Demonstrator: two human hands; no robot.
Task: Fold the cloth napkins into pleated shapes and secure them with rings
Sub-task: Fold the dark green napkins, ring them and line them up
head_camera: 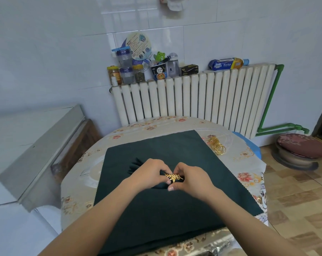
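- Left hand [149, 172]: fingers pinch the pleated napkin [136, 166] and the gold leaf ring [174, 177] around it.
- Right hand [190, 179]: fingers grip the same ring.
- Both lie on flat dark napkins [175, 206] mid-desk [77, 191].
- Spare gold rings [217, 146] lie far right.
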